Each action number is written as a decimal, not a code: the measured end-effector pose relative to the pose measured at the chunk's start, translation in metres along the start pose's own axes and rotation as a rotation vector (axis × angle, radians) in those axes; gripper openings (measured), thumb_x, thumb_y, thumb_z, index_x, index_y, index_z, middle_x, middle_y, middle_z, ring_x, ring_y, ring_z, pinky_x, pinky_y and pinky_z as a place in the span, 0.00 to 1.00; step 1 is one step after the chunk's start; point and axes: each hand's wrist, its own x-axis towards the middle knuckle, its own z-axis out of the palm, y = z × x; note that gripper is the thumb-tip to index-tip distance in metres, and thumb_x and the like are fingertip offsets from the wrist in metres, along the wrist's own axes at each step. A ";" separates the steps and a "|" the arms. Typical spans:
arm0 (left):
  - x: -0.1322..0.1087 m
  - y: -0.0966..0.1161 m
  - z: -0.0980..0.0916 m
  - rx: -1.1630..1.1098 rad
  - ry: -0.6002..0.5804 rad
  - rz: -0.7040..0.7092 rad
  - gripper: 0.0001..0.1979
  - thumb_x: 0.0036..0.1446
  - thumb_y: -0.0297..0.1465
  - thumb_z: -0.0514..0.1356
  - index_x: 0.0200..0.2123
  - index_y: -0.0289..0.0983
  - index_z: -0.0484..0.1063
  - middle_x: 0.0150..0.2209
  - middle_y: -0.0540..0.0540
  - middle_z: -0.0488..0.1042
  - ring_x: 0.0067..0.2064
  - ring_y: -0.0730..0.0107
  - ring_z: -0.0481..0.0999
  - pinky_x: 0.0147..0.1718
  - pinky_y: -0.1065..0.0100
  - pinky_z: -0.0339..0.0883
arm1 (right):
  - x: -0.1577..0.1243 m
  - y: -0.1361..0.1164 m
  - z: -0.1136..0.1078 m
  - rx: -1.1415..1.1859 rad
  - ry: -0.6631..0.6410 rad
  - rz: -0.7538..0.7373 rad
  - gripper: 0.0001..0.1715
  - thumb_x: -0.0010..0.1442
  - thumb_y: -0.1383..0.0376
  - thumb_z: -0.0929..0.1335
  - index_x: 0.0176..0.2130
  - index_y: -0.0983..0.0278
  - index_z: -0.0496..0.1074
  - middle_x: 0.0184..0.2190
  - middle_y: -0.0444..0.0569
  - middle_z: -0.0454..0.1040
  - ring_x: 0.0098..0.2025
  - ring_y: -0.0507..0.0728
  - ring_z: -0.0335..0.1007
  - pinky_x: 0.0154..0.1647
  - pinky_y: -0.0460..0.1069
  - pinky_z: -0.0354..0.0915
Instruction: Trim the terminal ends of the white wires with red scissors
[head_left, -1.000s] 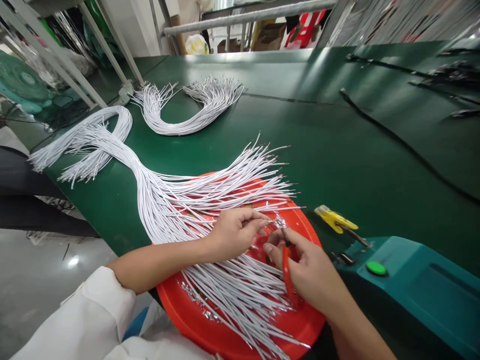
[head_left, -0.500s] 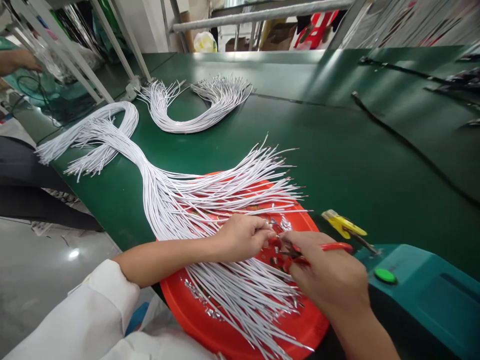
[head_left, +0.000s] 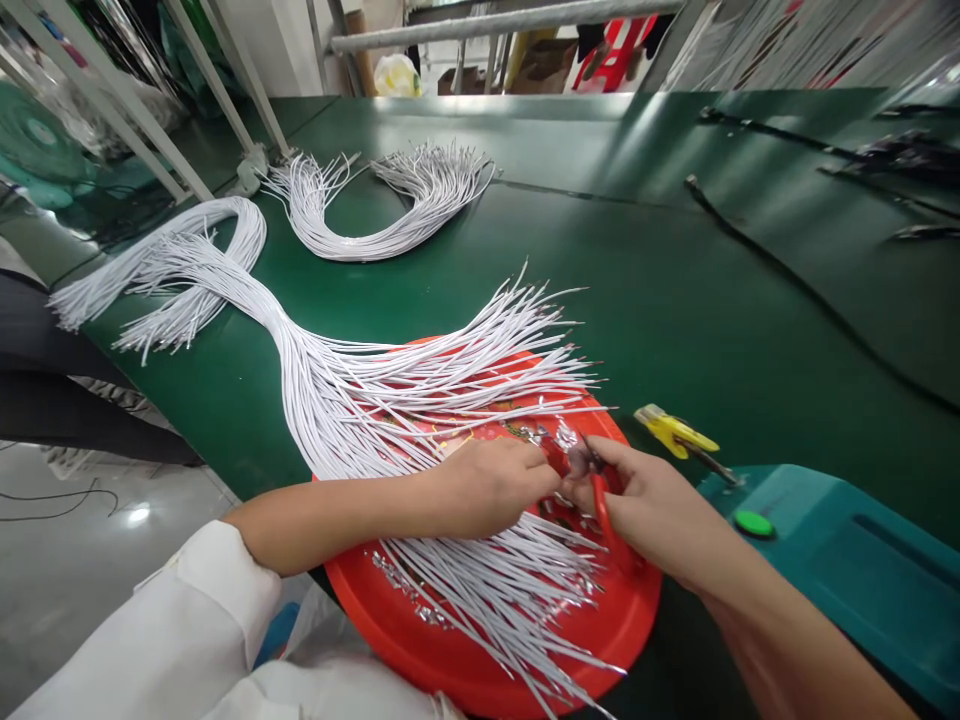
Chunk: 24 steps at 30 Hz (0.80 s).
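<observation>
My left hand is closed over the white cables, its fingertips pinched close to the right hand; what they hold is hidden. My right hand grips scissors with red handles, the handles lying against the palm and the dark blades near the thumb. Its fingertips are also pinched together, almost touching the left hand. Beneath both hands, a round red tray carries the fanned cable ends and small shiny silver scraps.
A teal machine with a green button stands right of the tray, beside a yellow-handled tool. More white cable bundles lie on the green table. Black cables lie farther right. A person's dark-clothed leg shows at left.
My right hand has turned, swinging the scissors' handles down into the palm, and its fingertips have come to the left hand's. A person's hand at the far left has gone from view.
</observation>
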 end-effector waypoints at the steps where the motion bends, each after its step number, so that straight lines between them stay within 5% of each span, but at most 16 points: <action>1: 0.000 0.000 -0.001 0.020 0.023 0.048 0.10 0.58 0.23 0.49 0.37 0.32 0.70 0.33 0.43 0.72 0.35 0.67 0.71 0.36 0.68 0.66 | 0.000 -0.002 -0.002 0.126 -0.100 0.097 0.15 0.37 0.60 0.74 0.20 0.63 0.64 0.17 0.40 0.65 0.20 0.50 0.60 0.20 0.45 0.59; 3: 0.000 -0.001 -0.003 0.033 0.088 0.122 0.11 0.58 0.22 0.48 0.37 0.31 0.70 0.34 0.43 0.73 0.36 0.68 0.71 0.39 0.68 0.66 | -0.002 -0.003 -0.004 0.352 -0.238 0.277 0.20 0.33 0.62 0.76 0.22 0.63 0.63 0.17 0.39 0.63 0.20 0.49 0.60 0.21 0.44 0.58; 5: 0.000 -0.001 -0.004 0.023 0.162 0.173 0.13 0.59 0.21 0.46 0.38 0.31 0.70 0.36 0.43 0.74 0.37 0.70 0.72 0.41 0.69 0.67 | -0.004 -0.002 -0.006 0.511 -0.244 0.392 0.24 0.30 0.64 0.78 0.24 0.62 0.62 0.17 0.38 0.63 0.19 0.48 0.59 0.20 0.44 0.57; 9: 0.000 0.000 -0.003 -0.022 0.209 0.207 0.15 0.59 0.21 0.46 0.41 0.33 0.70 0.38 0.43 0.75 0.40 0.71 0.72 0.42 0.70 0.67 | -0.008 0.005 -0.006 0.635 -0.295 0.448 0.27 0.30 0.62 0.78 0.27 0.62 0.62 0.17 0.38 0.63 0.18 0.48 0.58 0.19 0.45 0.58; 12: 0.002 0.002 -0.004 -0.096 0.149 0.063 0.12 0.59 0.24 0.48 0.39 0.32 0.71 0.34 0.43 0.75 0.38 0.71 0.73 0.38 0.70 0.67 | -0.011 0.008 -0.006 0.475 -0.172 0.310 0.23 0.34 0.59 0.76 0.26 0.62 0.63 0.19 0.39 0.64 0.20 0.50 0.60 0.21 0.46 0.60; 17: 0.006 0.005 -0.009 -0.389 0.038 -0.261 0.10 0.59 0.27 0.52 0.32 0.34 0.73 0.29 0.48 0.75 0.33 0.73 0.73 0.32 0.74 0.64 | -0.020 0.011 -0.002 -0.311 0.171 -0.293 0.02 0.48 0.65 0.65 0.27 0.60 0.68 0.23 0.45 0.71 0.25 0.55 0.67 0.25 0.48 0.60; 19: 0.007 0.006 -0.010 -0.471 -0.021 -0.378 0.10 0.58 0.27 0.52 0.31 0.35 0.74 0.26 0.50 0.75 0.30 0.75 0.72 0.27 0.75 0.62 | -0.023 0.012 0.002 -0.541 0.205 -0.495 0.10 0.46 0.69 0.62 0.29 0.60 0.70 0.23 0.47 0.72 0.25 0.56 0.67 0.24 0.48 0.59; 21: 0.005 0.007 -0.011 -0.450 -0.034 -0.390 0.10 0.58 0.27 0.52 0.32 0.35 0.74 0.27 0.50 0.75 0.31 0.73 0.72 0.27 0.74 0.62 | -0.024 0.013 0.004 -0.581 0.217 -0.508 0.10 0.46 0.68 0.62 0.29 0.60 0.70 0.22 0.47 0.72 0.24 0.56 0.67 0.23 0.48 0.58; 24: 0.002 0.009 -0.011 -0.334 -0.003 -0.186 0.10 0.59 0.26 0.51 0.35 0.33 0.73 0.34 0.45 0.76 0.36 0.71 0.73 0.35 0.72 0.65 | -0.019 0.016 0.001 -0.380 0.206 -0.205 0.04 0.48 0.63 0.64 0.26 0.60 0.67 0.21 0.46 0.71 0.22 0.55 0.66 0.21 0.48 0.60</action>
